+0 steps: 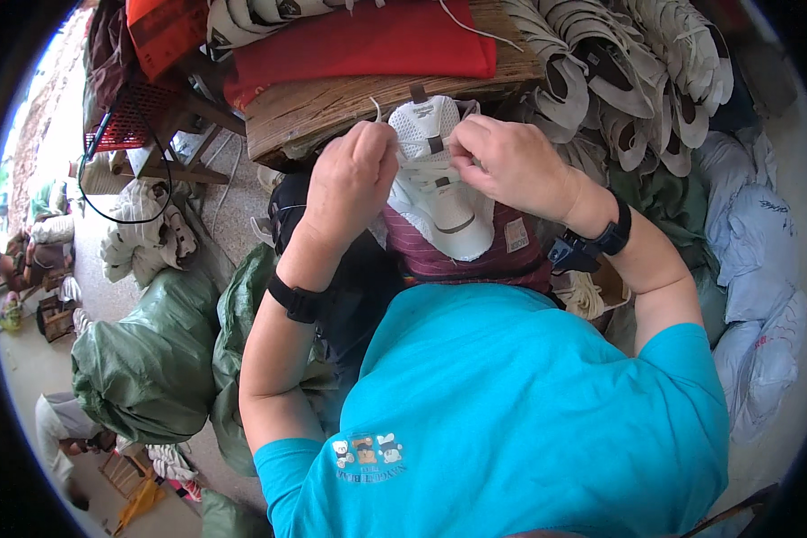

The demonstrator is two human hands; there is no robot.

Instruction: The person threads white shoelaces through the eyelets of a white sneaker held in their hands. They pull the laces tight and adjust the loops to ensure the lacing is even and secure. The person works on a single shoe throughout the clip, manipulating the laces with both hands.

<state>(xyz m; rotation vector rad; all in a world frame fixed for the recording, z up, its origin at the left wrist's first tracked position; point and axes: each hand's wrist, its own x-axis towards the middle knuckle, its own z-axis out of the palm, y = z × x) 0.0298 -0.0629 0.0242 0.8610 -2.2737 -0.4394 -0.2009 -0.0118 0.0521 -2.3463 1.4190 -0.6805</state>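
Turquoise cloth of the person's shirt (511, 403) fills the near part of the view, with a small printed picture patch low on its left side. Above it lies a dark red striped cloth (475, 255) on the lap, and it carries a small pale rectangular label (516, 235) at its right side. On this cloth rests the white shoe upper (439, 193), between both hands and just before the edge of the wooden bench (332, 112). The left hand (354, 175) has its fingers closed narrow and pinches a thin white lace at the left side of the upper. The right hand (511, 166) has its fingers closed on the lace at the right side. Each wrist wears a black band. To the left, on the floor, stand green sacks (152, 359). To the right lie pale blue bags (753, 296). Farther, on the bench, lies a red folded cloth (368, 40), and beside it a big pile of white shoe uppers (637, 72).
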